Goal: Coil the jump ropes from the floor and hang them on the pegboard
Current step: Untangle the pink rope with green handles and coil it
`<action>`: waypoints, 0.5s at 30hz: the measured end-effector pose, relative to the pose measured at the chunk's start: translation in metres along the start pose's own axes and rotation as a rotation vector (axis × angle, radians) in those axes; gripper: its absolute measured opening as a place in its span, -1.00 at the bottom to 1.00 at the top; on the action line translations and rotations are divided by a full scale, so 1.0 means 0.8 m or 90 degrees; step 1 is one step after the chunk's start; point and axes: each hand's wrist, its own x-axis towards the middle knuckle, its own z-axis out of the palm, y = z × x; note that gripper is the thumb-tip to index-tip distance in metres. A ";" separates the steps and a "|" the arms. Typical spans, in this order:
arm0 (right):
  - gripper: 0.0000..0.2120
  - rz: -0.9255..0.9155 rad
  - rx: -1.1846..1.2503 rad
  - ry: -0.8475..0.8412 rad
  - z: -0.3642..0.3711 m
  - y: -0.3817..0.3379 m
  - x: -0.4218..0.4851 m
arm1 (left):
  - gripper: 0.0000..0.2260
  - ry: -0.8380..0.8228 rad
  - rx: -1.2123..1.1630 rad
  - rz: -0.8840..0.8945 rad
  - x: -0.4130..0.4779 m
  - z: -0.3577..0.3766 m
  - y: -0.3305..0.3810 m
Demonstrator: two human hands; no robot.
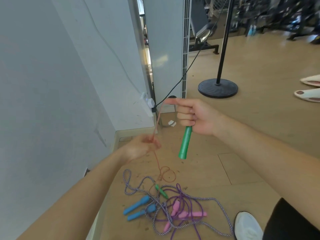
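My right hand (pixel 194 116) clamps the green handle (pixel 185 142) high, my left hand (pixel 140 148) curls round its orange cord (pixel 156 122) below, holding a span taut for coiling above the tangle (pixel 164 207) on the floor (pixel 251 153).

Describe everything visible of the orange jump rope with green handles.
The orange jump rope is a thin, plastic-looking cord with two green handles. The right hand grips one green handle, its free end hanging down. From that fist the cord slopes to the left hand, whose blurred fingers curl round it. Below, it drops to loose loops on the wooden floor; the second green handle lies there among the other ropes.
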 end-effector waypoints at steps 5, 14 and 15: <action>-0.79 -0.078 0.200 0.109 -0.009 -0.018 0.001 | -0.94 -0.029 0.077 -0.037 -0.002 -0.030 -0.031; -0.83 -0.050 0.216 0.313 -0.021 -0.007 0.009 | -0.96 0.126 -0.016 -0.077 -0.004 -0.066 -0.074; -0.83 -0.046 0.209 0.313 -0.020 -0.007 0.009 | -0.97 0.162 -0.029 -0.073 -0.004 -0.066 -0.072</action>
